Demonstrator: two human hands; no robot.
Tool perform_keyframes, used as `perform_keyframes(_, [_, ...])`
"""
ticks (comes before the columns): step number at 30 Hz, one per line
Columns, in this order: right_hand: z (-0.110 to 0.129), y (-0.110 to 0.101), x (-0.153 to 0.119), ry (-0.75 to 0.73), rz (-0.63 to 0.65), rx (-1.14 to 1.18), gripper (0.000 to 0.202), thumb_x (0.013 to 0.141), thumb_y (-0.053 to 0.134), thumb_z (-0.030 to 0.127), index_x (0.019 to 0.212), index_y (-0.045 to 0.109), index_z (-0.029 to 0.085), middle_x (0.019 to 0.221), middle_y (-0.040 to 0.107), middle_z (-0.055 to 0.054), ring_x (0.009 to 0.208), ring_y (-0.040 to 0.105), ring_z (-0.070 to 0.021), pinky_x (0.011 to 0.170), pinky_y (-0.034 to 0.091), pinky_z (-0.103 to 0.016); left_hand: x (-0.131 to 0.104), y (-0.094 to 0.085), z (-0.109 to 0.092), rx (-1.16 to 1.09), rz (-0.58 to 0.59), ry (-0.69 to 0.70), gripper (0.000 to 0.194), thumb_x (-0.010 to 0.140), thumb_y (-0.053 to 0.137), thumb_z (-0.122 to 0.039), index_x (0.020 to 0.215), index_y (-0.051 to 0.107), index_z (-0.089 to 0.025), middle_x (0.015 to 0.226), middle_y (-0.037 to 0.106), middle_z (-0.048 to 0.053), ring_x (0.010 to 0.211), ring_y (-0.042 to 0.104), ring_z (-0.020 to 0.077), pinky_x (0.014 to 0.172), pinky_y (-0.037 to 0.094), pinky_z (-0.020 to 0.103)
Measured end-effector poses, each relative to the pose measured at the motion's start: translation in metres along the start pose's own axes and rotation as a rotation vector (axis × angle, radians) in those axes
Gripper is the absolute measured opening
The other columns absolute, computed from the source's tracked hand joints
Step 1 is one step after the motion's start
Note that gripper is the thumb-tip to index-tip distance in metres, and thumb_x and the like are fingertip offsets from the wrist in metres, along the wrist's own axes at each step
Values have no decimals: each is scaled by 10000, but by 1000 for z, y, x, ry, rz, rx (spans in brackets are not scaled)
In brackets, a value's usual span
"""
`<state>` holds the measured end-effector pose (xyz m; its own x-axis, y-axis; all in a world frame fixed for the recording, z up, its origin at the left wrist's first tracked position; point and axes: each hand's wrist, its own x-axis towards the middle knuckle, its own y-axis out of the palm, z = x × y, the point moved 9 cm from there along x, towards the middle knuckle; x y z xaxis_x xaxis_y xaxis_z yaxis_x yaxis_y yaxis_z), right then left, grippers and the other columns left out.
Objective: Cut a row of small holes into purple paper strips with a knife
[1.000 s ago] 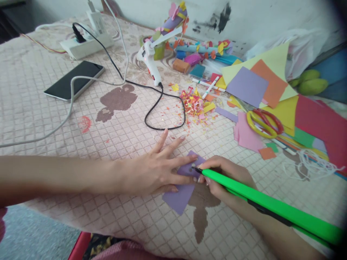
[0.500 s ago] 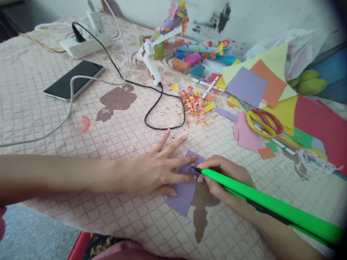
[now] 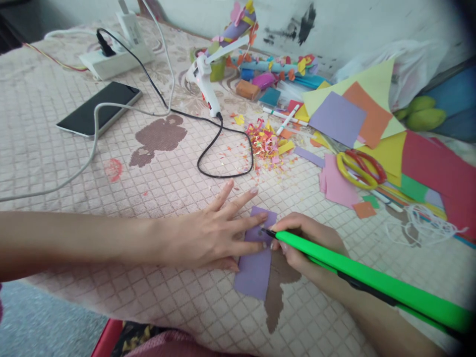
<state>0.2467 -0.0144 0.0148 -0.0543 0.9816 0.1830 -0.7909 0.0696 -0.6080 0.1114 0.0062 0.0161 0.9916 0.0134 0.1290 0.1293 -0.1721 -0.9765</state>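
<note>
A purple paper strip (image 3: 253, 275) lies on the checked tablecloth near the front edge. My left hand (image 3: 219, 233) rests palm down with its fingers spread, two of them across the strip's upper part. From the right, my right hand (image 3: 310, 235) is closed around a green pen (image 3: 334, 258) that looks very large. Its dark tip is at the paper, between two left fingers, beside a small mark. Whether the tip touches the paper cannot be made out.
Behind my hands are a black cable (image 3: 223, 176), paper scraps (image 3: 266, 141) and a white glue gun (image 3: 206, 84). A phone (image 3: 99, 109) and power strip (image 3: 117, 59) lie left; scissors (image 3: 357, 168), coloured papers (image 3: 338, 119) and white string (image 3: 427, 223) lie right.
The purple strip has turned slightly, its lower end shifting to the right. My left fingers have moved a little to the left. My right hand still holds the pen in nearly the same place.
</note>
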Motion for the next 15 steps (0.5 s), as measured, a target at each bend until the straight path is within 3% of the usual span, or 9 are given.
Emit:
perform_keyframes(5, [0, 0, 0, -9, 23, 10, 274, 794, 579, 42, 938, 642, 267, 733, 707, 51, 600, 684, -118, 589, 537, -229, -1, -3, 1, 20, 14, 27, 646, 875, 731, -435, 1466, 486, -343, 1606, 366, 96, 1526, 161, 441, 1163, 141, 766])
perform_keyframes(15, [3, 0, 0, -36, 42, -3, 248, 811, 588, 61, 943, 639, 266, 770, 705, 55, 631, 680, -106, 605, 515, -222, -2, 1, -6, 147, -8, -76, 751, 815, 752, -568, 1476, 468, -357, 1568, 410, 111, 1476, 249, 512, 1119, 223, 790])
